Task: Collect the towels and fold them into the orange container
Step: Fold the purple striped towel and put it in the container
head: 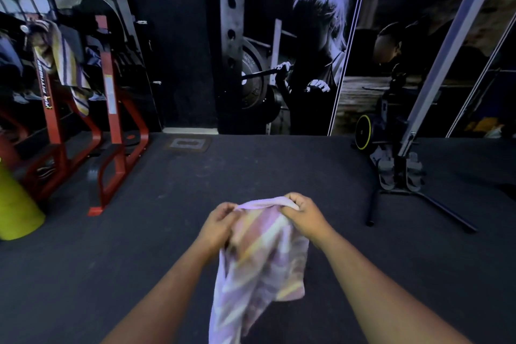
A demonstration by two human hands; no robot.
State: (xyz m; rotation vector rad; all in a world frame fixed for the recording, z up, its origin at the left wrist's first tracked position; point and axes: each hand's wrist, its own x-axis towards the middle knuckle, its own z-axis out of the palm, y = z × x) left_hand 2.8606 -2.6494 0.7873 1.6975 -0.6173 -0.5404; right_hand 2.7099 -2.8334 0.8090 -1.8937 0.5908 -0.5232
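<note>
A pale lilac towel (259, 262) with pink and yellow stripes hangs in front of me over the dark gym floor. My left hand (217, 225) pinches its upper left edge. My right hand (303, 215) grips its upper right corner, knuckles up. The cloth droops below both hands in loose folds. A second striped towel (68, 64), yellow and purple, is draped over the red weight rack (111, 109) at the far left. No orange container is in view.
A yellow-green cylinder (16, 204) stands at the left edge beside the rack. A rowing machine (399, 159) with black floor legs occupies the right. A wall mural of lifters closes the back. Dark rubber floor (223, 170) stretches between them.
</note>
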